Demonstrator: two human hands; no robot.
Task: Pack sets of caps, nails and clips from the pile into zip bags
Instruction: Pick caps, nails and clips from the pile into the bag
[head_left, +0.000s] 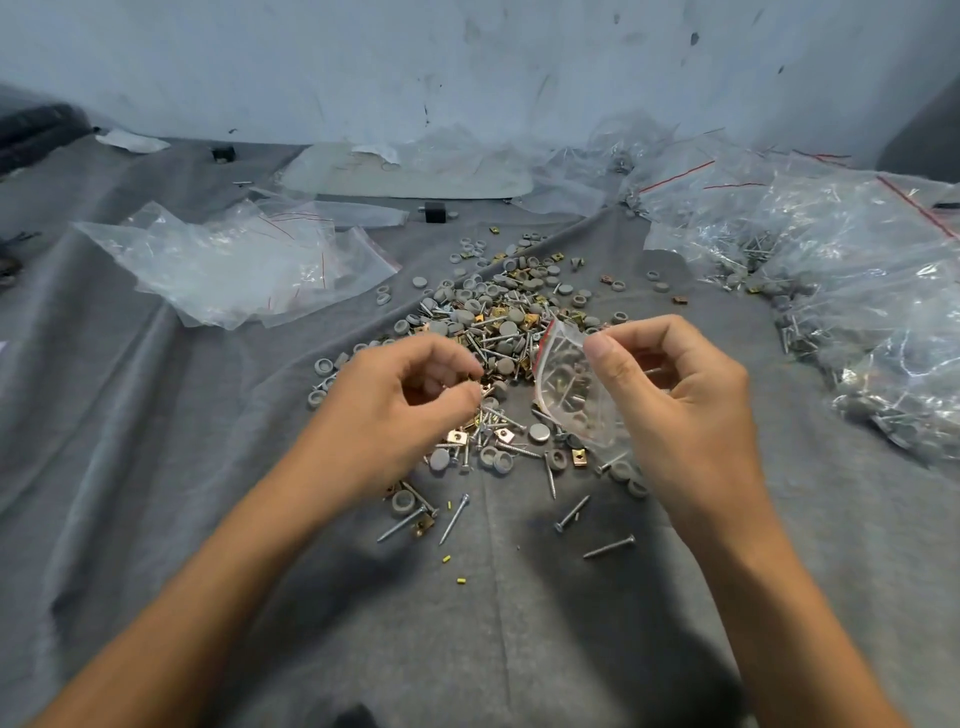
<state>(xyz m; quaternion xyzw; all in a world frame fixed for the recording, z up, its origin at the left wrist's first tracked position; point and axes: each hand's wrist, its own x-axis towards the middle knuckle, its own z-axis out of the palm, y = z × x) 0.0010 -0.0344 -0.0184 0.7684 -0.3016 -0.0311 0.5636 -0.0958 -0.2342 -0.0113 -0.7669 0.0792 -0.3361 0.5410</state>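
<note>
Both hands hover over the middle of the wrinkled grey cloth (156, 415). Right hand (680, 410) pinches a small clear zip bag with a red seal strip (571, 384) between thumb and fingers, its mouth tilted toward the loose pile of grey round caps, silver nails and brass-coloured clips (498, 332); some pieces already lie inside. Left hand (400, 405) is curled with fingertips pinched at the pile's near edge, what they grip too small to tell. Empty clear bags (234, 265) lie toward the far left, filled bags (857, 291) along the right edge.
</note>
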